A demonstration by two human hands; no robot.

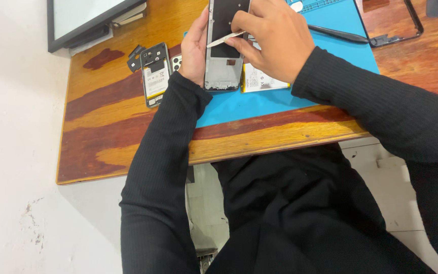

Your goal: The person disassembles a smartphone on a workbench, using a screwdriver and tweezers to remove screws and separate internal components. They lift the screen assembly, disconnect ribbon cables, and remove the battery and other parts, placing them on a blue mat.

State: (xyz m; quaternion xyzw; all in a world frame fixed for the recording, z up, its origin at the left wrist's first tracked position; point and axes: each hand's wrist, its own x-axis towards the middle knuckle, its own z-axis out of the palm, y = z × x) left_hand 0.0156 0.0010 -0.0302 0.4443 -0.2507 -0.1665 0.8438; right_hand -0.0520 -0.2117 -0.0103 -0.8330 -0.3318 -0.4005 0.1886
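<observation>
Head view, top centre: one opened phone frame (224, 50) gripped along its edge by the left hand (194, 48); right hand (272, 38) pinches one flat pry tool (225, 39). Two batteries (155, 81) (262, 81) lie beside.

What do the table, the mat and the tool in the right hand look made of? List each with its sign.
Table: wood, glossy varnish; streaked grain shows.
Mat: probably rubber or silicone; flat matte blue.
Tool in the right hand: likely metal; thin, pale, shiny blade, though pale plastic is possible.
</observation>
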